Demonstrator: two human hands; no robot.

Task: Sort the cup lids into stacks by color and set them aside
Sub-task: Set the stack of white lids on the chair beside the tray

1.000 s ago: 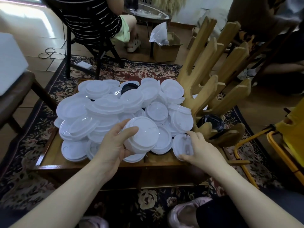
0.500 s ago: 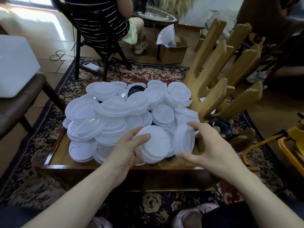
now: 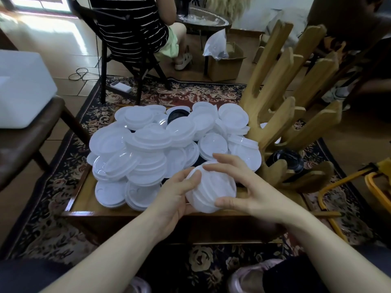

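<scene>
Since a second ago the right hand [image 3: 251, 195] has left the worktop's near edge and come up against the stack of white lids [image 3: 211, 188], which the left hand [image 3: 172, 199] already carried.

Head view: a low wooden worktop [image 3: 84, 199] stands on a patterned rug [image 3: 50, 187], heaped with a pile of white lids [image 3: 160, 144]; a black lid [image 3: 177, 117] shows at the far side. A wooden rack [image 3: 281, 115] rises at right. A seated person in a striped top [image 3: 129, 20] sits beyond. Both hands grip the stack over the near edge, fingers [image 3: 229, 160] curled round its rim.
</scene>
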